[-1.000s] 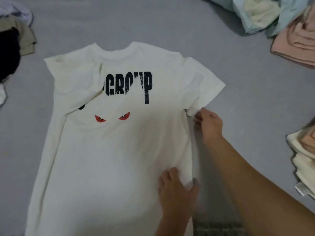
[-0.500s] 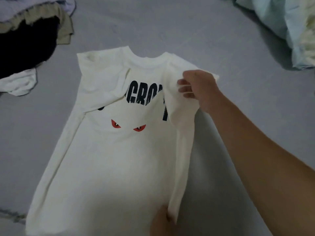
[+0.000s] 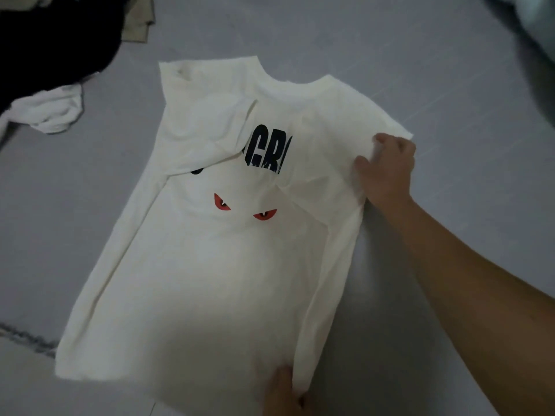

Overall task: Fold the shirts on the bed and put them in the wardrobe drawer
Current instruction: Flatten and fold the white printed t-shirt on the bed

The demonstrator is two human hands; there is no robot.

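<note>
A white shirt (image 3: 216, 280) with black letters and two red eyes lies spread flat on the grey bed (image 3: 405, 64). Its left sleeve is folded in over the chest. My right hand (image 3: 386, 169) grips the right sleeve, which is folded inward and covers the end of the lettering. The shirt's right side forms a long narrow fold running down to the hem. At the bottom edge of the view my left hand (image 3: 283, 393) pinches that fold near the hem; only part of the hand shows.
A black garment (image 3: 51, 40) and a beige one (image 3: 139, 22) are heaped at the top left, with a crumpled white piece (image 3: 51, 112) beside them. Pale blue cloth (image 3: 537, 46) lies at the top right. A dark patterned strip (image 3: 27, 339) crosses the left edge.
My right hand lifted the right sleeve and side and carried them inward over the chest, hiding more letters. My left hand slid down to the hem. The view shifted right.
</note>
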